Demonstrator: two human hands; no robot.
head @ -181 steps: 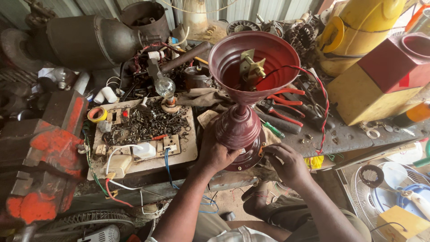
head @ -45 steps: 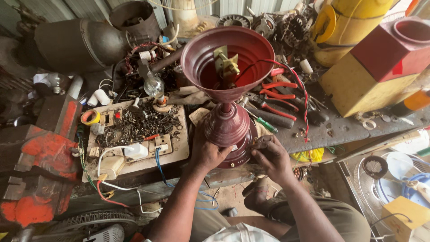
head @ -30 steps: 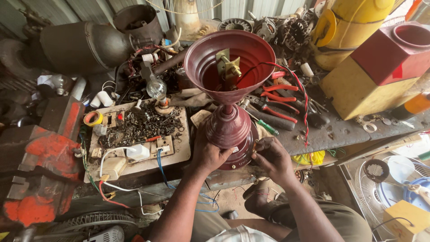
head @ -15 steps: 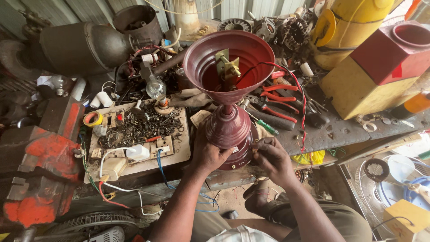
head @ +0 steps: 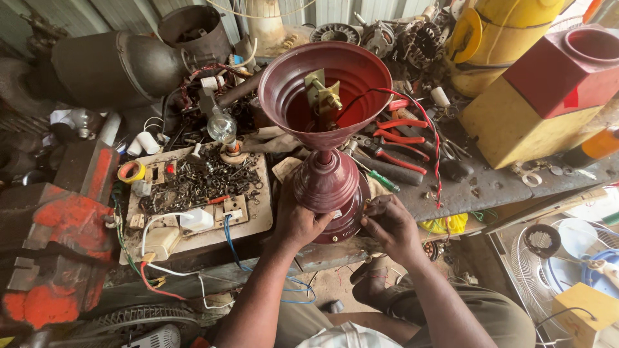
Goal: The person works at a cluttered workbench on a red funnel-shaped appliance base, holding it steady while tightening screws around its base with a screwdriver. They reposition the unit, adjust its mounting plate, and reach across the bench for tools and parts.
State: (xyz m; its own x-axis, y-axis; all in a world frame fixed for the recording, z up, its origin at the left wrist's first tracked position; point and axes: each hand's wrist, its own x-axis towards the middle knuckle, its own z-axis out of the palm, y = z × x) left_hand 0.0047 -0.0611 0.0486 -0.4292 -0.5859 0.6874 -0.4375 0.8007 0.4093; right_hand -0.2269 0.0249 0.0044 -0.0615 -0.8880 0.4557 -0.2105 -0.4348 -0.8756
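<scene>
Maroon metal fan housing (head: 327, 183) stands upright at the front edge of the grey workbench (head: 490, 187), its bulbous body low, its wide ribbed funnel-shaped bell (head: 322, 84) opening upward.

My left hand (head: 298, 222) is cupped against the lower left side of the body, palm and fingers wrapped on it, steadying it. My right hand (head: 390, 222) is at the lower right side near the base, fingertips pinched together at a small spot on the rim; something small may be between them, but I cannot tell what.

Inside the bell a brass-coloured bracket with a threaded stud (head: 324, 96) stands bare. A red wire and a black wire (head: 425, 129) run loose out of the bell and trail down over the bench. Nothing is joined to them that I can see.

Judgement: the work is partway. The body is stood up and held, and I am busy at the base seam. The wires are unconnected, the bell is open.

Just behind: red-handled pliers (head: 396, 138) and a green-handled screwdriver (head: 377, 177), untouched. To the left, a wooden board heaped with dark screws and washers (head: 200, 183).
</scene>
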